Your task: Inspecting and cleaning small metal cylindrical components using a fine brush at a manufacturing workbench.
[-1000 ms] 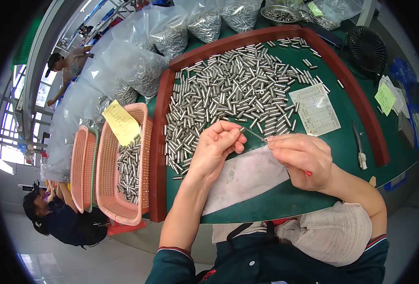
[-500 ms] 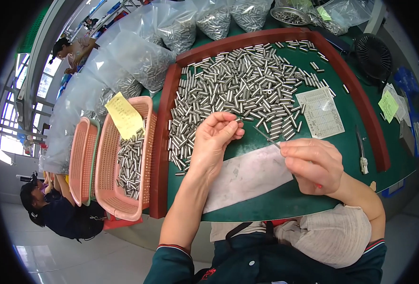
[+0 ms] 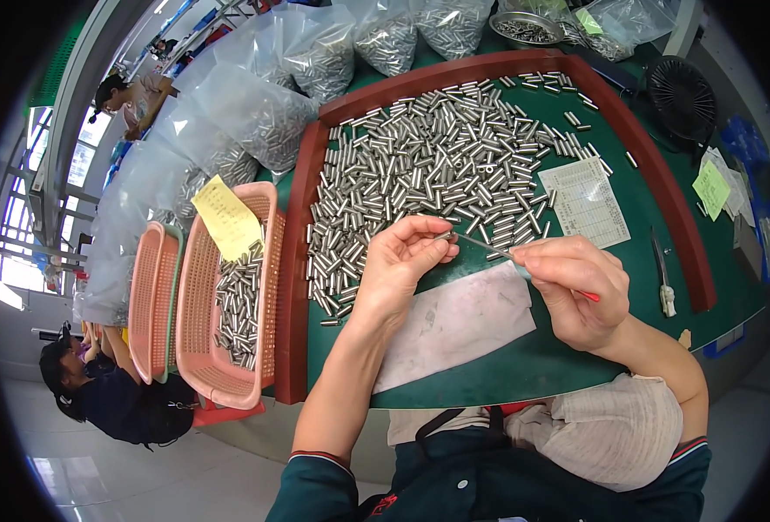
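Observation:
Pinched between the thumb and fingers of my left hand is a small metal cylinder, mostly covered by the fingertips. My right hand is closed around a slim metal rod tool with a red end showing below the fingers. The rod points left, and its tip meets the end of the cylinder; whether it goes inside is too small to tell. Behind both hands spreads a large heap of loose metal cylinders on the green table. A whitish cloth or sheet lies beneath the hands.
A dark red wooden frame borders the heap. Left of it stand a pink basket of cylinders with a yellow note and another pink basket. Filled plastic bags line the back. Rightward are a printed sheet, pliers-like tool and fan.
My right hand has turned and brought the rod's tip leftward to the cylinder. My left hand has shifted slightly right and nearer, still pinching the cylinder.

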{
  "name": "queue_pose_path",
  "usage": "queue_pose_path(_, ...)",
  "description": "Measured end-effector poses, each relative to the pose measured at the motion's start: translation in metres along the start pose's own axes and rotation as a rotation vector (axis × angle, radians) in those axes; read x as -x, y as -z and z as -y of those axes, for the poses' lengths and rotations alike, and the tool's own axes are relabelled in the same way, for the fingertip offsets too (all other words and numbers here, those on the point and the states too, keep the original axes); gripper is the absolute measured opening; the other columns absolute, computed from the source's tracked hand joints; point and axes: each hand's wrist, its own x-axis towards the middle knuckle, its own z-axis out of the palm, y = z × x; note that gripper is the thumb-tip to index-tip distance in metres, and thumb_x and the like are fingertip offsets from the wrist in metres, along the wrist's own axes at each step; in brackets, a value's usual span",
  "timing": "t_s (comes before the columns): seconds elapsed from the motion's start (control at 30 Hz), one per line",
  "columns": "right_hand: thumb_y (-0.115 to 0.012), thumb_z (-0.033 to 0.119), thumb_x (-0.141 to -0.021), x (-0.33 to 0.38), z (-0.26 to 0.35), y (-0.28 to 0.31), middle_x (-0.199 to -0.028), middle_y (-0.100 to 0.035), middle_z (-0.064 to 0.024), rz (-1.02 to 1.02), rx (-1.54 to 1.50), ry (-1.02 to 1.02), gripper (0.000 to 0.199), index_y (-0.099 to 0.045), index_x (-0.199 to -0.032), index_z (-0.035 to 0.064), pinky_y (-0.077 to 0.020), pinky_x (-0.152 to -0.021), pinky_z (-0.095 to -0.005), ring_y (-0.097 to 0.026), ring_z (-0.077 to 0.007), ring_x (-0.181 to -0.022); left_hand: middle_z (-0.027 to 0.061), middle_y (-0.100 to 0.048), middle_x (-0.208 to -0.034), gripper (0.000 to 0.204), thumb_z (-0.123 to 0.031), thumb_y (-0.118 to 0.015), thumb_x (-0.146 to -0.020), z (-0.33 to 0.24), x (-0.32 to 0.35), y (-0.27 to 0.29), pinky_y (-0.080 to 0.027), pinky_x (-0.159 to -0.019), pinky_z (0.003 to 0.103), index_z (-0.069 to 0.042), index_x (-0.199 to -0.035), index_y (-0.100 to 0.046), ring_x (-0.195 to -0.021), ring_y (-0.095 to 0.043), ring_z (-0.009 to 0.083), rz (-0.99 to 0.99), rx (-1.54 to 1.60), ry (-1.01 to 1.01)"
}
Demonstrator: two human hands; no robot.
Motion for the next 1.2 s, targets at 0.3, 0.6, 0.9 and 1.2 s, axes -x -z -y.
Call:
queue_pose_path(0.3,-0.067,-0.008,-0.069,-0.0018,0.0010,0.0000,-0.077,-0.063,-0.0132,0.020,0.008,-0.024,0.020,-0.059,-0.086,-0.0021,-0.0511,-0.052,-0.0262,-0.064,-0.0229,-0.066,0.0086,-0.063,-0.088,0.017,0.004,-0.059,-0.081,0.0005,0.0004,-0.0005,-0.050,-0.075,0.023,0.003,-0.098,-0.058,-0.077,-0.062,0.0127,0.006,-0.018,0.006)
queue_pose_path(0.6,-0.060,-0.009,-0.069,0.0014,-0.0017,0.0020,-0.084,-0.063,-0.0139,0.192,0.013,0.096,0.022,-0.058,-0.089,-0.0001,-0.0548,-0.061,-0.0311,-0.066,-0.0290,-0.076,0.0121,-0.064,-0.088,0.016,0.002,-0.059,-0.082,0.0006,-0.0003,0.0027,-0.051,-0.072,0.024,0.004,-0.098,-0.059,-0.076,-0.063,0.0140,0.002,-0.005,0.013)
queue_pose_path(0.9,-0.065,-0.005,-0.064,0.0006,-0.0024,0.0006,-0.080,-0.061,-0.0117,0.057,0.055,0.086,0.021,-0.060,-0.084,-0.0004,-0.0547,-0.057,-0.0294,-0.065,-0.0251,-0.070,0.0129,-0.064,-0.087,0.017,0.000,-0.057,-0.084,0.0008,-0.0015,0.0037,-0.052,-0.072,0.025,0.004,-0.101,-0.058,-0.076,-0.063,0.0150,0.003,0.055,0.069)
queue_pose_path(1.2,-0.066,-0.007,-0.066,-0.0005,-0.0008,-0.0009,-0.076,-0.062,-0.0124,0.041,0.017,0.041,0.021,-0.059,-0.085,-0.0009,-0.0523,-0.053,-0.0278,-0.064,-0.0244,-0.066,0.0115,-0.064,-0.088,0.017,0.001,-0.058,-0.083,0.0013,-0.0014,0.0042,-0.051,-0.074,0.025,0.004,-0.100,-0.058,-0.078,-0.062,0.0152,0.018,0.048,0.073)
